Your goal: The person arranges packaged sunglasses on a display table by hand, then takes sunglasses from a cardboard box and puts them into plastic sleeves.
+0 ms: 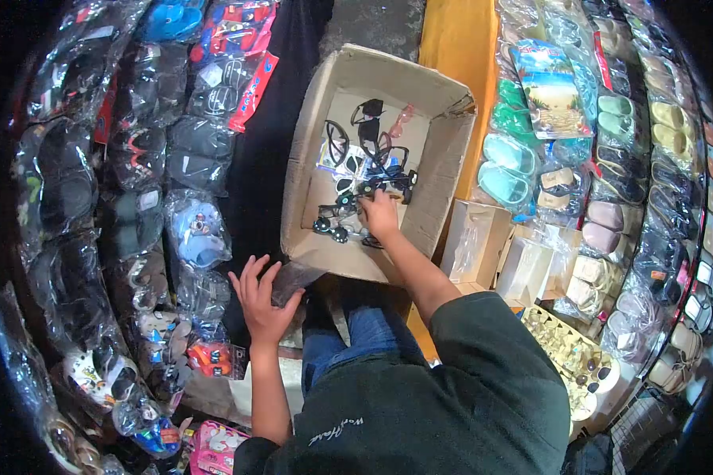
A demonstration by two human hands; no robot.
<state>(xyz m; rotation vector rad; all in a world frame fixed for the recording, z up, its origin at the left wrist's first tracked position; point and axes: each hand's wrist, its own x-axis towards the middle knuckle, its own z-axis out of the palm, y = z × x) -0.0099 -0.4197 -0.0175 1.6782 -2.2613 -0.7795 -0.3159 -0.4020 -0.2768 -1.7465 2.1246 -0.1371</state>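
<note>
A deep cardboard box [306, 158] stands in front of me, with several loose sunglasses [337, 142] tangled on its bottom. Reaching down into it, my right hand [380, 215] has its fingers closed on dark sunglasses [364, 192] in the pile; the fingertips are partly hidden. Pink-framed glasses [402, 120] lie toward the box's far side. Outside the near left corner, my left hand [260, 299] is open with fingers spread. A dark, filmy-looking piece [295, 283] sits between its thumb and fingers, by the box edge; whether it is gripped I cannot tell.
Rows of plastic-wrapped footwear [202, 158] line the left side. More wrapped sandals [505, 170] fill the right. Two small open cartons [475, 241] stand beside the box at right. A yellowish tray [602, 372] with sunglasses is near my right elbow. An orange board [455, 39] runs behind the box.
</note>
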